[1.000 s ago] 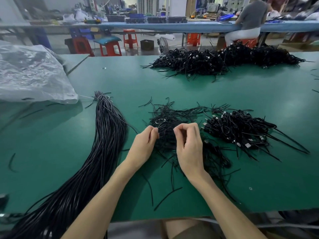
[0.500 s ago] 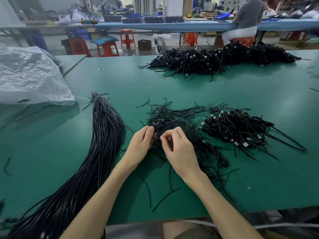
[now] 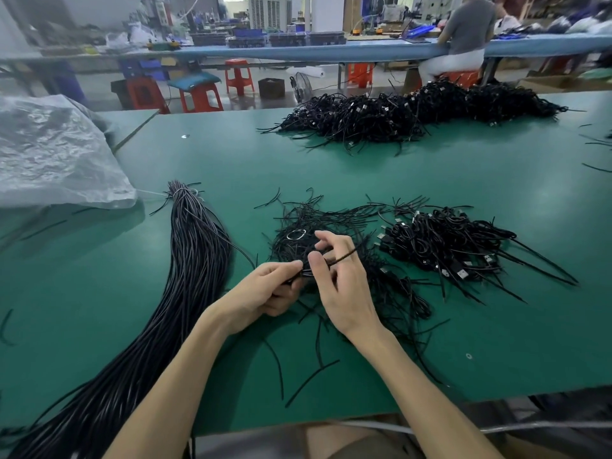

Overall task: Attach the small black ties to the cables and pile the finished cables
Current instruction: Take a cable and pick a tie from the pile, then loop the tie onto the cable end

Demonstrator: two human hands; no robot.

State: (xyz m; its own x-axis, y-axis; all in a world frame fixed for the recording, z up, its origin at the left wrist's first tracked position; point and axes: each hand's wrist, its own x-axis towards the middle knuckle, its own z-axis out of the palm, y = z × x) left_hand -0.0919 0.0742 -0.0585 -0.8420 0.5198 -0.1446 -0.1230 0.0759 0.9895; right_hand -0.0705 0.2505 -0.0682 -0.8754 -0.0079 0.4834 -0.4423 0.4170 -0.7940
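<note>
Green table [image 3: 331,167], left hand [image 3: 265,293], right hand [image 3: 342,288] pinching tie [image 3: 346,254]

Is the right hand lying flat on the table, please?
No, the right hand pinches a thin black tie, held with the left hand.

One wide-angle view was taken from the head, aimed forward and down over the green tabletop [image 3: 364,173]. The left hand [image 3: 265,291] and right hand [image 3: 346,286] were framed close, just below centre; a far bench [image 3: 331,51] was caught along the top edge.
</note>
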